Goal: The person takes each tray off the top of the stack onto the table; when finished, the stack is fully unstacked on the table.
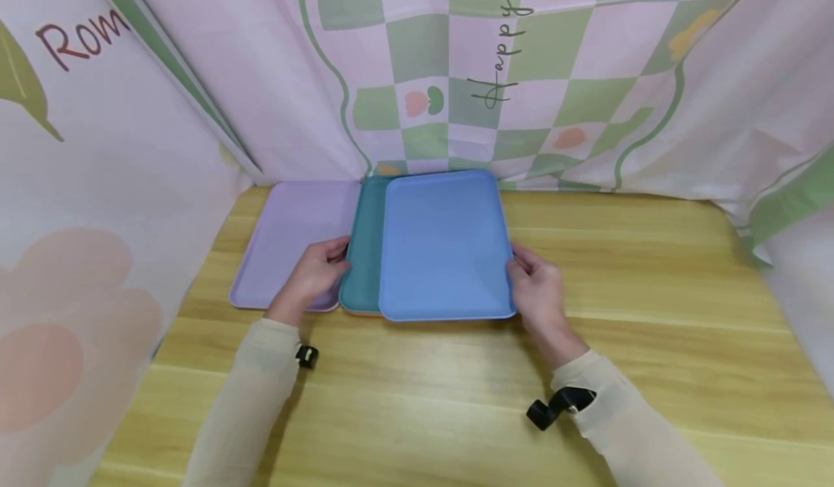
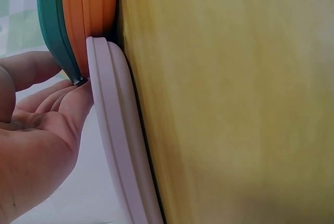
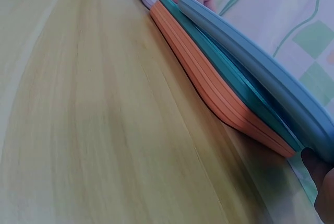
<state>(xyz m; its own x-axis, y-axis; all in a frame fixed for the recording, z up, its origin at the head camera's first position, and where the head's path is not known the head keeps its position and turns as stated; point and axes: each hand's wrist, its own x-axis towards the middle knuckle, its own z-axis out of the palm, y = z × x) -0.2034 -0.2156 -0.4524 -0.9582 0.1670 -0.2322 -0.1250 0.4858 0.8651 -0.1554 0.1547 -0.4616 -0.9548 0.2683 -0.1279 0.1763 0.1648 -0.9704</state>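
A blue rectangular tray (image 1: 446, 248) lies over a teal tray (image 1: 366, 255), shifted to the right so a teal strip shows at the left. My right hand (image 1: 539, 291) pinches the blue tray's right edge, which is lifted off the teal one in the right wrist view. At the teal tray's left edge, my left hand (image 1: 316, 266) grips with the thumb above and fingers beneath the rim. Orange trays (image 3: 209, 83) sit under the teal one, mostly hidden from above. A pale purple tray (image 1: 287, 248) lies at the left, under my left hand, its edge against the orange stack.
The trays are on a wood-grain table (image 1: 423, 400), close to its back edge. A checked curtain (image 1: 476, 74) hangs right behind them. Another printed cloth (image 1: 98, 183) borders the table on the left. A black strap (image 1: 560, 406) is on the right wrist.
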